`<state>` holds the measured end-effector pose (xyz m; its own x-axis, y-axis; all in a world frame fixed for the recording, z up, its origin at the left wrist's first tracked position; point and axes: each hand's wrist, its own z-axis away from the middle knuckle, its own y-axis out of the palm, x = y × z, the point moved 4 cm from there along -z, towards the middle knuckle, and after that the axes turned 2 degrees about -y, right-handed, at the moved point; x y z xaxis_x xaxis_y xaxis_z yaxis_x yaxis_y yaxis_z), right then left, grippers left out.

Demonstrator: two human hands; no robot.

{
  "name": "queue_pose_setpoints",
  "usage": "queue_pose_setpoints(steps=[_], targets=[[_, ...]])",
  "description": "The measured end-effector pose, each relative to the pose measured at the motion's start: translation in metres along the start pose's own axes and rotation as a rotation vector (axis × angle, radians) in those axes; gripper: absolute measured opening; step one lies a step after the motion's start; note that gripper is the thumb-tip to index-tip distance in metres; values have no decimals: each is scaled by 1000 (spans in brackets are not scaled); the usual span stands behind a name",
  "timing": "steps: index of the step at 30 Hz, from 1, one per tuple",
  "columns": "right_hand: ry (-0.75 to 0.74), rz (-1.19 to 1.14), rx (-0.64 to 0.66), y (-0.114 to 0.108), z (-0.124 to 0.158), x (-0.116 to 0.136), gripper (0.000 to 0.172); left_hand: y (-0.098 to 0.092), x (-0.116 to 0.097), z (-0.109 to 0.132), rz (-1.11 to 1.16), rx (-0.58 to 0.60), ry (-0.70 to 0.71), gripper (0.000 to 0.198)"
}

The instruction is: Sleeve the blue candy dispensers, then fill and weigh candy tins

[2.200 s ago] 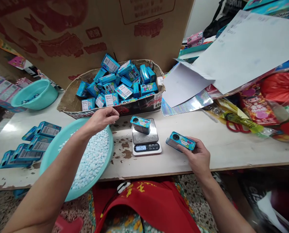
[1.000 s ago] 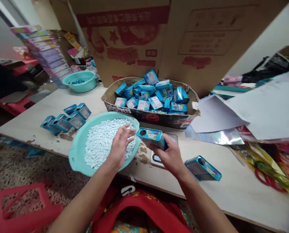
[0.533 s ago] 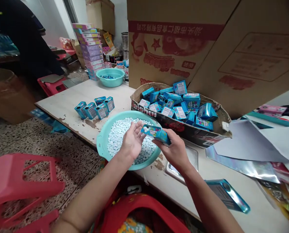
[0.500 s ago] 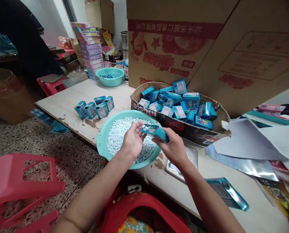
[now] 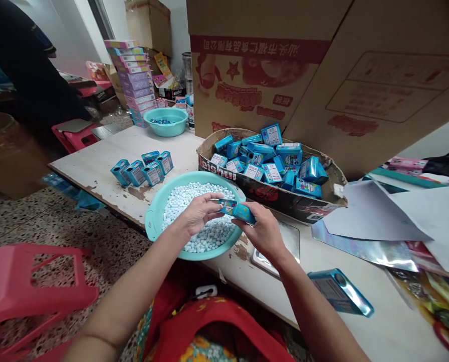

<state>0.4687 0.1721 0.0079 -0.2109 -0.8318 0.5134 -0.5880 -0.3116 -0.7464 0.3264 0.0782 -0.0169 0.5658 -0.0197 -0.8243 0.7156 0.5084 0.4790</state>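
My right hand (image 5: 264,229) grips a small blue candy box (image 5: 230,207) by its right end, tilted over a turquoise basin (image 5: 152,221). Closed round the left end of the same box are the thumb and fingers of my left hand (image 5: 196,216), partly covering that end. Small pale candies (image 5: 181,198) fill much of the basin below both hands. Just behind the basin, a torn cardboard tray (image 5: 243,187) holds many blue boxes (image 5: 271,172). Several more blue boxes (image 5: 152,172) stand upright in a group to the left.
A silver scale (image 5: 290,241) lies by my right wrist, and a larger blue box (image 5: 341,291) lies beyond my right forearm. Papers (image 5: 375,213) cover the right side. Behind are another basin (image 5: 170,129) and a large carton (image 5: 262,75). A person (image 5: 24,65) stands far left.
My left palm has turned down from facing up, and its fingers have closed on the box's left end. The candies visible at that end before are now mostly hidden. The camera view has shifted slightly.
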Motion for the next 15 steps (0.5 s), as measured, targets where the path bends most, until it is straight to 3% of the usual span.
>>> queue_pose_setpoints(steps=[3,7,15], targets=[[9,-25,8,-4,-3,0,31,-7,-2,-4,91,-36,-4,21],[29,-41,26,1,-8,-4,31,-6,4,-4,194,-95,27,22],[76,-134,29,18,-5,-9,31,-13,10,-7,-54,-125,118,26]])
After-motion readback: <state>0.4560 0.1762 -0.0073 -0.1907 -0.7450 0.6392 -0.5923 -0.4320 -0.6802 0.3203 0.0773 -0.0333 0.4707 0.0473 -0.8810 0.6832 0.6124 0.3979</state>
